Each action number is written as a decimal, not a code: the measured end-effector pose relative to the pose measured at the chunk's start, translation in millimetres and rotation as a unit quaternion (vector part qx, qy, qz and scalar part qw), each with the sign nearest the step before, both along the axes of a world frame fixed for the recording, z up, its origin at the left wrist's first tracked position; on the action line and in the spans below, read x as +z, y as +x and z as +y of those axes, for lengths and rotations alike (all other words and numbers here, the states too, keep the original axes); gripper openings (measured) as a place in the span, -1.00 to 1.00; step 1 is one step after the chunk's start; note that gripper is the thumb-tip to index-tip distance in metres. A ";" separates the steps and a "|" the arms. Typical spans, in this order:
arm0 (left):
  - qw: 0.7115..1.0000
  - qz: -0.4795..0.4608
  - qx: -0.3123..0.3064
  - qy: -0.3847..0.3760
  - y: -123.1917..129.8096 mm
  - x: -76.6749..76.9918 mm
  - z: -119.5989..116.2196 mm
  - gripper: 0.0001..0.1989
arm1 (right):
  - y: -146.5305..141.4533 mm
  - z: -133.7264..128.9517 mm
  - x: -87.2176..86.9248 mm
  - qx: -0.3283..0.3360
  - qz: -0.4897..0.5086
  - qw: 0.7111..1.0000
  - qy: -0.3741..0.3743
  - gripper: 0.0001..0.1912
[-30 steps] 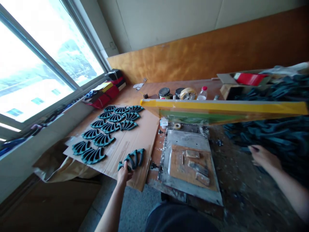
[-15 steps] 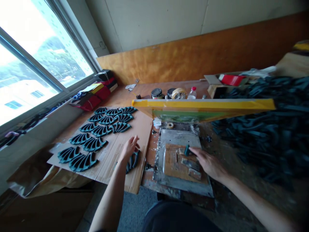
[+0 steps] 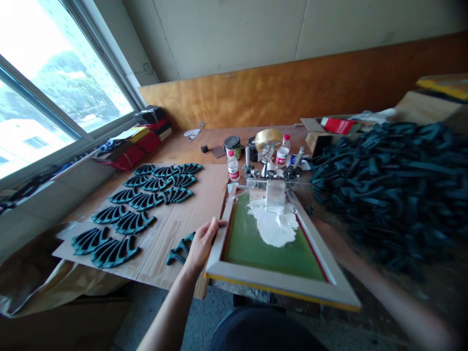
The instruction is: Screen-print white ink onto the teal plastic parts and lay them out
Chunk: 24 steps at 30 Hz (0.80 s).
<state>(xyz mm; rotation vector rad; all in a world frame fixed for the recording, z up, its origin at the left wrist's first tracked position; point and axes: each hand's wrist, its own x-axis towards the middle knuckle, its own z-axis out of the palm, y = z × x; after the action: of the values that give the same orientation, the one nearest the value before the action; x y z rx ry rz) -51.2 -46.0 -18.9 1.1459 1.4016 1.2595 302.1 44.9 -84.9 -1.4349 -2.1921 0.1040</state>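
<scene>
The frame [image 3: 281,282] has been brought down, its left side held by the left hand [image 3: 200,245]; the right hand's [image 3: 331,239] blurred grip cannot be told.

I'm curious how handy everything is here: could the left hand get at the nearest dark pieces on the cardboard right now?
Probably yes. The pieces lie right beside the left hand, with nothing seen on top. It would likely just have to leave the frame's edge first.
</scene>
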 end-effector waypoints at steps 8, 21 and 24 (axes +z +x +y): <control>0.990 0.102 0.008 -0.095 -1.4 -110.5 -0.8 -0.32 | -75.5 29.7 42.5 0.070 -0.099 0.992 0.034 -0.71; 0.993 0.059 -0.029 -0.096 -5.6 -116.8 0.8 -0.34 | -61.6 -31.1 22.6 0.274 -0.112 0.954 0.056 -0.75; 0.994 0.030 -0.029 -0.101 -4.1 -114.2 1.0 -0.31 | -59.6 -42.0 5.9 0.302 -0.080 0.936 0.161 -0.66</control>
<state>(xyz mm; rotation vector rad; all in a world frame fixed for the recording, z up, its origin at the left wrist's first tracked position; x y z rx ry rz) -55.3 -45.0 -133.1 1.0857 1.4920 1.0245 242.6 2.8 -79.1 -0.5799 -2.5681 -0.1601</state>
